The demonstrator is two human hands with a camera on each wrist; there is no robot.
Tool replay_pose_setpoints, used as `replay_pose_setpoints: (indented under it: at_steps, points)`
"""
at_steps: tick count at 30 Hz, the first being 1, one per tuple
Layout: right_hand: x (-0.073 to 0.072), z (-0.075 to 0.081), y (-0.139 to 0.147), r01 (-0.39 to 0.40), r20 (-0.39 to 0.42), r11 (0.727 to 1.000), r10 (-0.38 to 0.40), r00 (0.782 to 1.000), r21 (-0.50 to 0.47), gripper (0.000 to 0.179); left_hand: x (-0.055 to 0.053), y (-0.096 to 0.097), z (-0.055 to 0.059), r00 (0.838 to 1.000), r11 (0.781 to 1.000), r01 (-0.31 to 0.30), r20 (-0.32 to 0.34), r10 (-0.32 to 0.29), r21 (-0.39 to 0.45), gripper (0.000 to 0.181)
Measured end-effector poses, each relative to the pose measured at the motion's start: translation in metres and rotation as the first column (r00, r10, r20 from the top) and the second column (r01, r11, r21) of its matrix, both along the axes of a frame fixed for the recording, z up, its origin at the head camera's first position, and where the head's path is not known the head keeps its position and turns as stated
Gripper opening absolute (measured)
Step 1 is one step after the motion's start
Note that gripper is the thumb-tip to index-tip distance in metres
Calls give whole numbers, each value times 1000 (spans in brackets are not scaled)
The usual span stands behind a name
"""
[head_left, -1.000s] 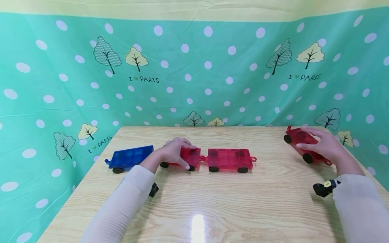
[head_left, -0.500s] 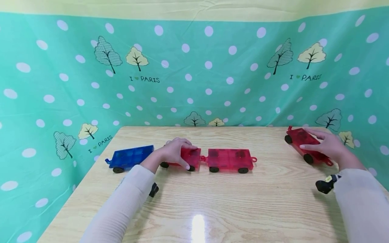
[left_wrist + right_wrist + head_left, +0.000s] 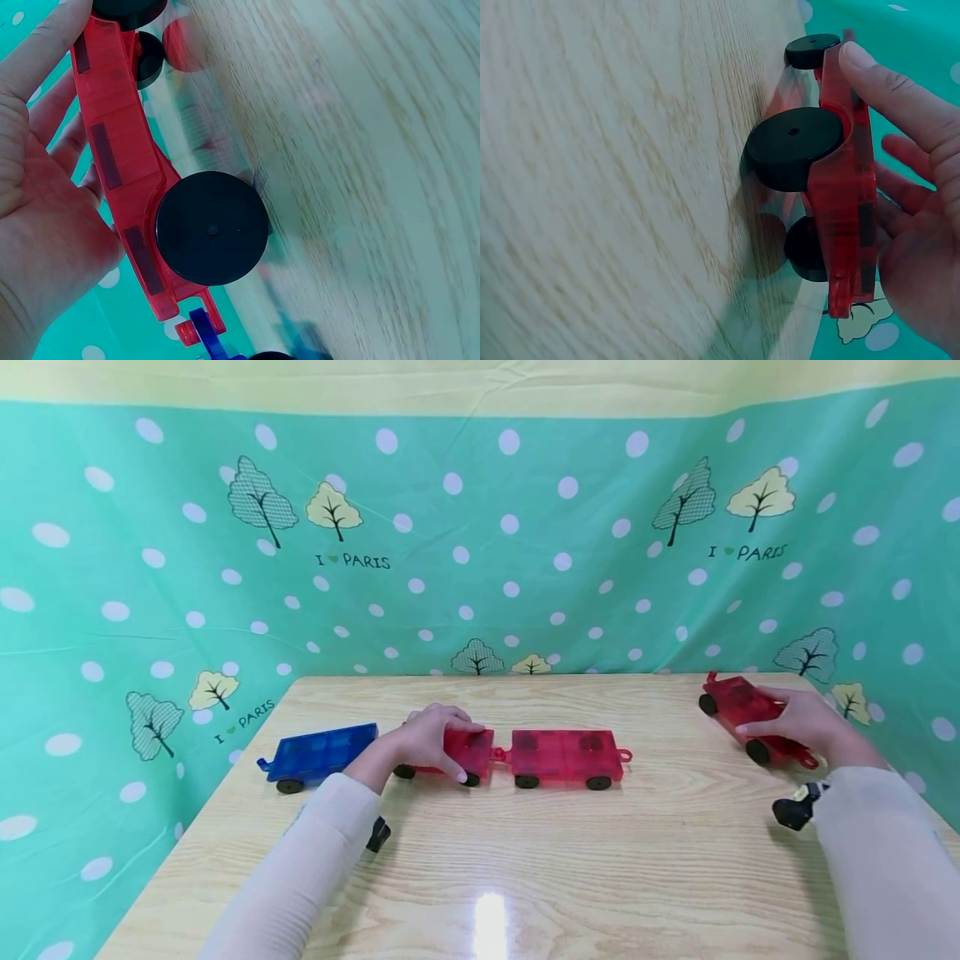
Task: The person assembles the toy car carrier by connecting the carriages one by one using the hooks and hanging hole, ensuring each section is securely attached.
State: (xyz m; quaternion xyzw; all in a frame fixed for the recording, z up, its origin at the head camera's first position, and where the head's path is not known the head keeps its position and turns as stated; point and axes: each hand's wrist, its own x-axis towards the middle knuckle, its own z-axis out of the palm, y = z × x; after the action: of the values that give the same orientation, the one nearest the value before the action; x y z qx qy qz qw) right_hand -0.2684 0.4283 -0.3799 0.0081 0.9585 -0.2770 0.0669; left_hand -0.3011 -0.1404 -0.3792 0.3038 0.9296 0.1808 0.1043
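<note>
In the head view, my left hand (image 3: 431, 739) grips a clear red toy train car (image 3: 474, 743), thumb on its near side and fingers over the far side. A second red car (image 3: 566, 756) stands linked to its right end. At its left is a blue car (image 3: 322, 752), whose blue coupling (image 3: 206, 334) meets the gripped car's red coupling in the left wrist view. Far right, my right hand (image 3: 806, 722) holds another red car (image 3: 742, 697) standing at a slant. The right wrist view shows the thumb on this car's side (image 3: 840, 187), black wheels down by the tabletop.
The cars stand on a pale wood-grain table (image 3: 570, 868). Behind and beside it hangs a green dotted curtain (image 3: 517, 552). Black wrist cameras sit below the left wrist (image 3: 378, 833) and the right wrist (image 3: 797, 808).
My right hand's fingers have come down closer round the far red car. The head view has shifted slightly. My left hand and the linked cars have stayed in place.
</note>
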Motion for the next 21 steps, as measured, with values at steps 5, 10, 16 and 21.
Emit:
replay_pose_setpoints:
  at_steps: [5,10,16,21]
  points:
    - [0,-1,2,20,12,1000,-20,1000,-8,110,1,0,0,1000,1000,2,0,-2,2,79]
    - [1,-2,6,10,19,1000,-10,1000,-21,110,1,0,0,1000,1000,5,-2,-5,1,79]
    - [1,-3,8,-40,-25,999,40,999,-22,105,1,-1,0,1000,1000,3,9,-4,2,78]
    - [4,-4,5,-55,-39,998,55,998,-10,104,1,0,0,1000,1000,-1,14,1,0,78]
